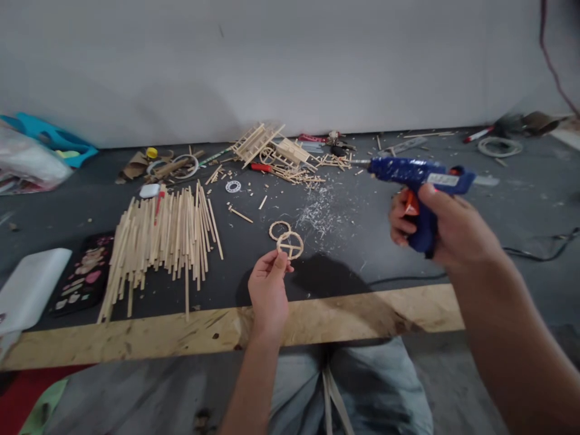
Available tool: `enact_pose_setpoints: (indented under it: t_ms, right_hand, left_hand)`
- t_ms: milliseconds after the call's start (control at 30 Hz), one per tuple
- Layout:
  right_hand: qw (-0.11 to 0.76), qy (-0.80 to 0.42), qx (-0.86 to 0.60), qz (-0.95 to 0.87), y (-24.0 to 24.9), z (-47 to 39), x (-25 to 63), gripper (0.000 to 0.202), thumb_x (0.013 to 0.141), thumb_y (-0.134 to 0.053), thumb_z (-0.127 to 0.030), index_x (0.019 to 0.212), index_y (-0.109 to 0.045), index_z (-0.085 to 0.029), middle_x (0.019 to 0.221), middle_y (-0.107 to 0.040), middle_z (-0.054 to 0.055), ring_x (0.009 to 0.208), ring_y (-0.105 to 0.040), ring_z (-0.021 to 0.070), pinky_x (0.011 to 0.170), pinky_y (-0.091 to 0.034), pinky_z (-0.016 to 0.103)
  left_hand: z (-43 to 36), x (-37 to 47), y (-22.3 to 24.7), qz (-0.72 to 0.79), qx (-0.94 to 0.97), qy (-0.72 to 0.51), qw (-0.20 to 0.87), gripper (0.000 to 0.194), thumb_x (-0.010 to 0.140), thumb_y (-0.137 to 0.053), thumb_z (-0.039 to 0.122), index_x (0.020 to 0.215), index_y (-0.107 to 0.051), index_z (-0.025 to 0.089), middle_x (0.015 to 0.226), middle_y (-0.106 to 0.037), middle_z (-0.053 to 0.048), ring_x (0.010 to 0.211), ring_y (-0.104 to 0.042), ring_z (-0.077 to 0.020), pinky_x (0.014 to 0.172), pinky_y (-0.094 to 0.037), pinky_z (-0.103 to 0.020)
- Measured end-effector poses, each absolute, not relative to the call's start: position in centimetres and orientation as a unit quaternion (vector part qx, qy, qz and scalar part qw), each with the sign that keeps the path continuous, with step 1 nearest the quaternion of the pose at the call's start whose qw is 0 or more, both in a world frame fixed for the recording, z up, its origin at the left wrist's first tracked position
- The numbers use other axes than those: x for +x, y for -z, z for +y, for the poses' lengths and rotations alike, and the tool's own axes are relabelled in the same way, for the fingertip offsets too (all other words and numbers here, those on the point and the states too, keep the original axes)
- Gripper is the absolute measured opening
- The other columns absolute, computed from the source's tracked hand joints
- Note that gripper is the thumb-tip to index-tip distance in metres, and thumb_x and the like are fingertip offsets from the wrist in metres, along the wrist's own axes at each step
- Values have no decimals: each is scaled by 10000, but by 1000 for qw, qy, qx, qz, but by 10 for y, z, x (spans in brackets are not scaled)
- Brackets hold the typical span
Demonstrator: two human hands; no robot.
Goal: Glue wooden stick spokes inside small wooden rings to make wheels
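Between the thumb and fingers of my left hand [270, 284] is a small wooden wheel [296, 236], a ring with thin crosspieces inside. Just behind it a second wooden ring [272, 230] lies on the dark tabletop. My right hand [446, 226] is wrapped around the handle of a blue glue gun [403, 170] with an orange trigger. Its nozzle points left, and a clear glue stick pokes out at the back. The gun is raised over the right side of the table, apart from the wheel.
Many thin wooden sticks [165, 235] lie at the left, beside a patterned phone [85, 275] and a white box-like object [34, 290]. Small wooden stick models [258, 144] stand at the back among offcuts. White scraps [319, 211] litter the middle. A black cord [408, 278] crosses the right.
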State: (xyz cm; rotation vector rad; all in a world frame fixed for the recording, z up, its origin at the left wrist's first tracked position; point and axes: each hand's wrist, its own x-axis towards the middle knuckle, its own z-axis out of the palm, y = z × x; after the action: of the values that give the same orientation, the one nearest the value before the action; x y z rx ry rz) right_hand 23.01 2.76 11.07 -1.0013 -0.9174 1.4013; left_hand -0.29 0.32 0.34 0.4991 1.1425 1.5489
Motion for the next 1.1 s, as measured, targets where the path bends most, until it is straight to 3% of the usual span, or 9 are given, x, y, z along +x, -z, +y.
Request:
enact_pose_setpoints:
  t_ms: [467, 567, 667, 800, 967, 1100]
  right_hand:
    - [627, -456, -427, -466, -174, 45, 241, 326, 897, -449, -393, 701, -607, -185, 696, -495, 13, 501, -405, 83, 418, -311, 253]
    - [636, -438, -439, -460, -172, 50, 247, 324, 906, -434, -371, 705, -608, -186, 703, -526, 15, 502, -441, 85, 424, -336, 255]
    - [588, -470, -506, -422, -150, 62, 252, 259, 842, -543, -404, 735, -601, -175, 709, -573, 26, 499, -505, 107, 408, -409, 255]
    - [447, -540, -608, -373, -104, 78, 254, 247, 825, -585, -369, 783, -613, -127, 722, -637, 69, 497, -561, 112, 444, -481, 243]
    - [319, -634, -593, -379, -57, 87, 257, 311, 793, -627, -407, 887, -644, -111, 888, -692, 121, 604, -637, 139, 463, -496, 206]
    - [280, -630, -616, -381, -40, 91, 264, 357, 768, -642, -427, 932, -662, -110, 893, -700, 141, 643, -657, 167, 464, -506, 220]
  left_hand:
    - [4, -2, -4, 494, 204, -661, 527, 168, 682, -738, 245, 805, -669, 153, 691, -615, 17, 598, -523, -60, 604, -407, -198]
    - [4, -2, -4, 493, 208, -658, 529, 162, 687, -734, 244, 805, -667, 154, 674, -605, 23, 595, -520, -60, 607, -404, -199]
    - [5, -2, -4, 493, 207, -657, 532, 162, 682, -739, 246, 795, -665, 155, 661, -604, 24, 590, -521, -63, 607, -405, -204]
    - [5, -2, -3, 495, 201, -657, 532, 174, 665, -749, 252, 786, -667, 157, 664, -615, 19, 591, -527, -70, 605, -408, -212]
    - [4, -2, -4, 498, 205, -654, 532, 190, 654, -755, 261, 788, -672, 156, 671, -630, 15, 587, -529, -70, 606, -410, -210]
    - [4, -2, -5, 500, 205, -649, 536, 201, 644, -759, 269, 786, -674, 155, 668, -639, 10, 580, -525, -73, 603, -414, -212]
